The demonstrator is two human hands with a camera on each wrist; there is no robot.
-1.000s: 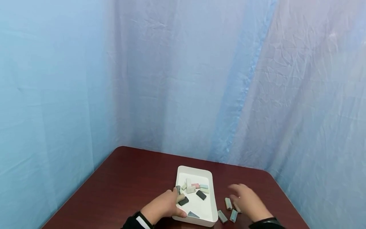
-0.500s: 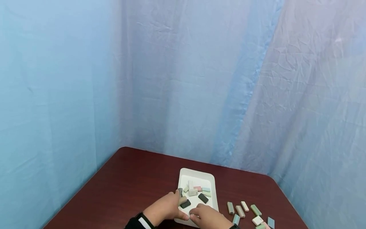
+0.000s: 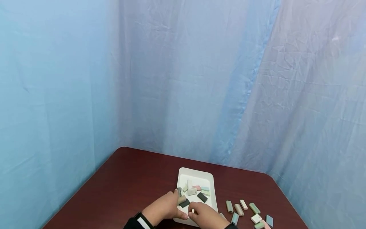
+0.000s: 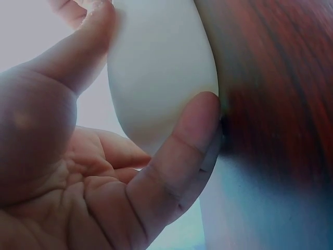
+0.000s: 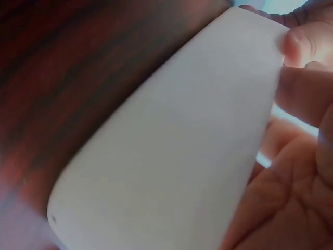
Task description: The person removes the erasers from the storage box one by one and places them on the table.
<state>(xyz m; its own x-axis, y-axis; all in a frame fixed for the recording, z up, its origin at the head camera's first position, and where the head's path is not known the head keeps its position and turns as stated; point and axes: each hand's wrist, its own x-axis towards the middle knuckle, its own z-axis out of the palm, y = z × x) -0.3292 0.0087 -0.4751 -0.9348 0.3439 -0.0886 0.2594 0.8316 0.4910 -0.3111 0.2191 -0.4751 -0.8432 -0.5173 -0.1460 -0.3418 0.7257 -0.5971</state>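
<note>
A shallow white tray (image 3: 196, 172) lies on the table with several small pastel and dark blocks in it. My left hand (image 3: 166, 206) grips the tray's left side; in the left wrist view its fingers curl round the tray wall (image 4: 161, 57). My right hand (image 3: 207, 217) is over the near end of the tray, pinching a small whitish block (image 3: 193, 211) between thumb and forefinger. In the right wrist view the outer tray wall (image 5: 156, 140) fills the middle and the block is hidden. Close to both hands, inside the tray, lie a dark block (image 3: 185, 203) and a beige block (image 3: 181, 199).
Several loose blocks lie on the dark red table right of the tray, among them a green block (image 3: 254, 208), a pinkish-white block (image 3: 243, 204) and a blue-grey block (image 3: 269, 220). Blue curtains (image 3: 183, 79) hang behind the table (image 3: 137, 171).
My right hand has moved left from the loose blocks to the tray's near end, uncovering several blocks on the table. My left hand has stayed at the tray's side.
</note>
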